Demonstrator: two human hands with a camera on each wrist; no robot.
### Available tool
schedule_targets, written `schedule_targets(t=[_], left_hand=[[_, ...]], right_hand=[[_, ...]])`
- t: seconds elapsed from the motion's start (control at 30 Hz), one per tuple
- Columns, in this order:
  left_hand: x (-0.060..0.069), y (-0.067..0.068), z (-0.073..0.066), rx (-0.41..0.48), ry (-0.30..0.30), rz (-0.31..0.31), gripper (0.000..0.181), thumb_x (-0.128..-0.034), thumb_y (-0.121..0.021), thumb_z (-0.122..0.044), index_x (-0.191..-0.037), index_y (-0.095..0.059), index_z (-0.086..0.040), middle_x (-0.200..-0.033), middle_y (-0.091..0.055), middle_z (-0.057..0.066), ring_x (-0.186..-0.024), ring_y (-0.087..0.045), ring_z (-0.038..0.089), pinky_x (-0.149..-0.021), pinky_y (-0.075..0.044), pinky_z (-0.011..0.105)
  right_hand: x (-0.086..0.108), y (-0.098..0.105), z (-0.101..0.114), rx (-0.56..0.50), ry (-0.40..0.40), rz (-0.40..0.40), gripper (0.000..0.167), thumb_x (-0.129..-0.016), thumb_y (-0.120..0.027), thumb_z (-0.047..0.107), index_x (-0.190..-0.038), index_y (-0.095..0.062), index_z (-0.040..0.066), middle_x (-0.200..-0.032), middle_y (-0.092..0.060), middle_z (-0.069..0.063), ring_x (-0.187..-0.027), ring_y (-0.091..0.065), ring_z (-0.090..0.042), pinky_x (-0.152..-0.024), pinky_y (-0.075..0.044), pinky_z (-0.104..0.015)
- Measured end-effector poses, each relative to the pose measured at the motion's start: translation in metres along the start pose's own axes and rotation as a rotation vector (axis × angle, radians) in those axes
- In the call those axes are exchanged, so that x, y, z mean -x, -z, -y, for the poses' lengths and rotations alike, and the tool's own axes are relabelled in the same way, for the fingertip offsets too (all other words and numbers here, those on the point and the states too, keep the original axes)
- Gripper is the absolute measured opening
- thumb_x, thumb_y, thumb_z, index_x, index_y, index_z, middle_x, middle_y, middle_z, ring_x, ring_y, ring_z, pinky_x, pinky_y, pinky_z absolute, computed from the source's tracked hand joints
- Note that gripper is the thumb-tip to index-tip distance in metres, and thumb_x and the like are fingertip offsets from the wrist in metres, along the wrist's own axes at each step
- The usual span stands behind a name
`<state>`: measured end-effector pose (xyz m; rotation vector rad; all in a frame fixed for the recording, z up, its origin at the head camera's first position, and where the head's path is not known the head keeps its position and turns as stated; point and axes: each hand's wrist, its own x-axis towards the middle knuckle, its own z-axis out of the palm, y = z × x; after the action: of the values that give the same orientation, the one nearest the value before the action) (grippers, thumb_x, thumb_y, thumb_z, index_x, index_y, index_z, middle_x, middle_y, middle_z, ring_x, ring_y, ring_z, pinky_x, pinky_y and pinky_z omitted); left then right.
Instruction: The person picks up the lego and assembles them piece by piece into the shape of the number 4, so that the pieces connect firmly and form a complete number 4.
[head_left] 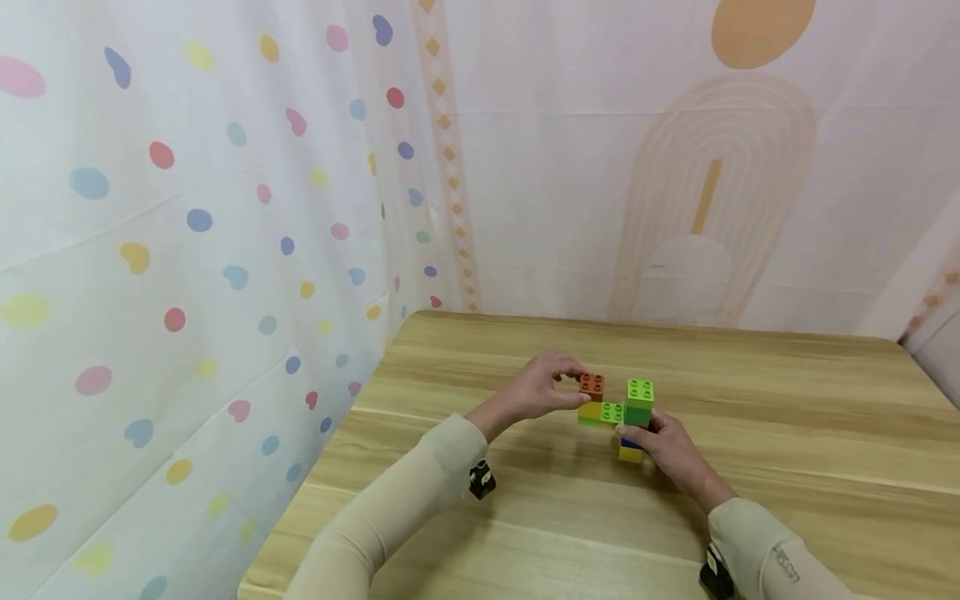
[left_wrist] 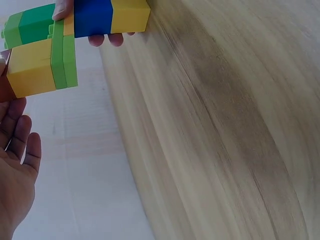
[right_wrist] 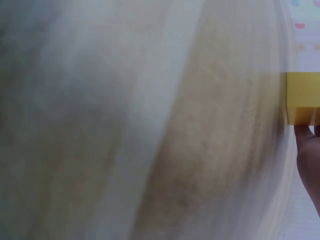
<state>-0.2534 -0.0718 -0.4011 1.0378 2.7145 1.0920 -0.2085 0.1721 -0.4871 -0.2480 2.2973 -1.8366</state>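
Note:
A toy-brick structure stands between both hands in the head view. Its taller column has a light green brick (head_left: 640,389) on top, a green brick (head_left: 637,415), a blue brick (left_wrist: 93,17) and a yellow brick (head_left: 631,455) at the bottom. Flat light green pieces (head_left: 612,412) jut leftward from that column, bearing another yellow brick (left_wrist: 32,69) topped by a reddish-brown brick (head_left: 592,386). My left hand (head_left: 542,386) pinches the reddish-brown brick between thumb and fingers. Around the column's middle, my right hand (head_left: 671,450) grips with the thumb in front; some fingers are hidden behind.
The wooden table (head_left: 570,533) extends beneath both arms. A dotted curtain (head_left: 225,208) hangs along the left, and a patterned curtain (head_left: 540,192) stands behind the far edge. Small black devices (head_left: 482,480) sit at both wrists.

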Motion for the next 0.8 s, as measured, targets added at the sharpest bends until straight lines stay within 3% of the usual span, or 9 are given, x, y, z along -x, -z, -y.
schedule_targets(t=[0.2,0.43,0.57,0.8], left_hand=[[0.003,-0.002,0.002,0.04,0.018,-0.002,0.041,-0.0913,-0.074,-0.029,-0.128,-0.066,-0.012,-0.121,-0.062,-0.004,-0.114,-0.056,0.024,-0.089,-0.049,0.034],[0.019,-0.018,0.018,0.161,0.143,-0.008,0.061,-0.0911,-0.073,-0.034,-0.144,-0.052,-0.013,-0.12,-0.062,-0.004,-0.113,-0.057,0.02,-0.089,-0.047,0.03],[0.023,-0.03,0.026,0.197,0.168,0.002,0.05,-0.0918,-0.073,-0.032,-0.136,-0.059,-0.013,-0.113,-0.065,-0.006,-0.105,-0.059,0.01,-0.087,-0.049,0.027],[0.025,-0.037,0.027,0.221,0.162,-0.028,0.038,-0.093,-0.072,-0.026,-0.128,-0.066,-0.014,-0.106,-0.066,-0.009,-0.098,-0.059,0.007,-0.082,-0.049,0.026]], right_hand=[[-0.001,0.001,0.001,-0.005,0.009,-0.007,0.051,-0.096,-0.066,0.034,-0.131,-0.056,-0.002,-0.125,-0.061,-0.015,-0.102,-0.057,-0.019,-0.087,-0.046,-0.03],[-0.004,-0.002,0.001,0.027,0.01,-0.008,0.051,-0.096,-0.067,0.036,-0.129,-0.057,-0.001,-0.124,-0.062,-0.015,-0.104,-0.058,-0.02,-0.09,-0.046,-0.033],[-0.003,-0.002,0.002,0.041,0.017,-0.024,0.048,-0.095,-0.068,0.032,-0.128,-0.058,-0.002,-0.123,-0.063,-0.015,-0.104,-0.059,-0.021,-0.091,-0.046,-0.036],[0.006,0.005,-0.001,0.159,0.073,0.01,0.052,-0.093,-0.072,0.026,-0.135,-0.054,0.002,-0.118,-0.064,-0.013,-0.1,-0.057,-0.021,-0.082,-0.048,-0.033]])
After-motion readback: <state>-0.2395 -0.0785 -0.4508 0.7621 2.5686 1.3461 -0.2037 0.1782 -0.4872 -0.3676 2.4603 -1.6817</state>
